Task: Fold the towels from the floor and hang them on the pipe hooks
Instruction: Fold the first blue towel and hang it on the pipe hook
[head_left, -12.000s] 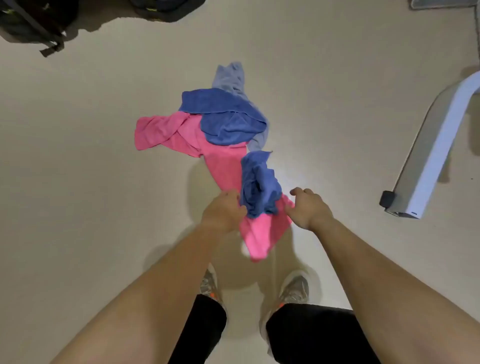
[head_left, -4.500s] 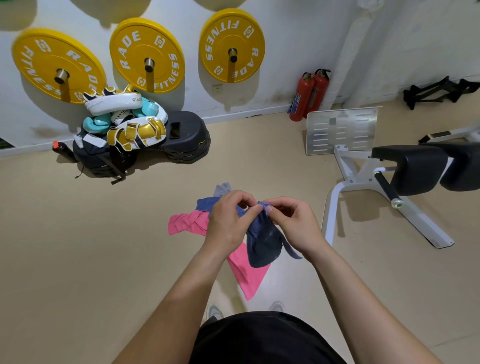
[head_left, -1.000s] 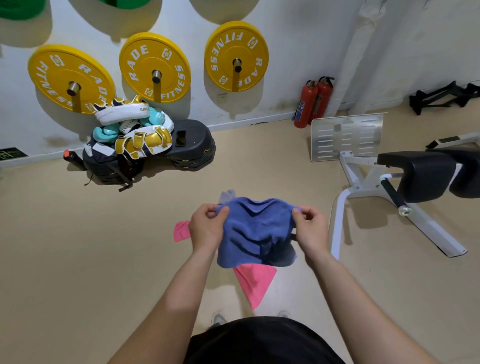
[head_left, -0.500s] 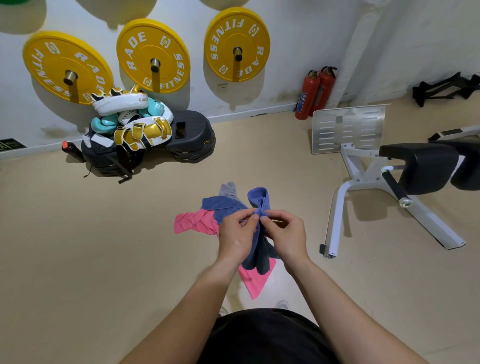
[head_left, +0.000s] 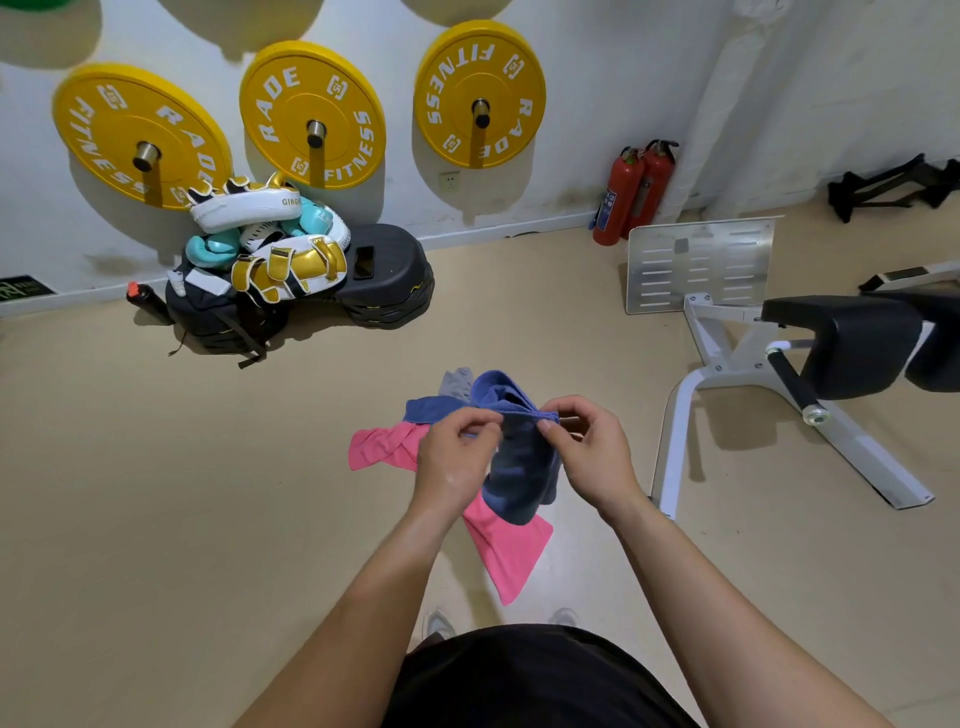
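left hand (head_left: 457, 456): I see it pinching the blue towel (head_left: 519, 467) at its top edge
right hand (head_left: 593, 457): pinching the same edge, just beside
blue towel: hanging above the pink towel (head_left: 511, 551) on the floor (head_left: 208, 493)

The middle yellow plate (head_left: 313, 115) on the wall reads "RADE FITNESS" in white. The plates left of it (head_left: 140, 137) and right of it (head_left: 480, 95) carry the same words. Below it, a white pad (head_left: 244, 205) shows "GING", the rest hidden.
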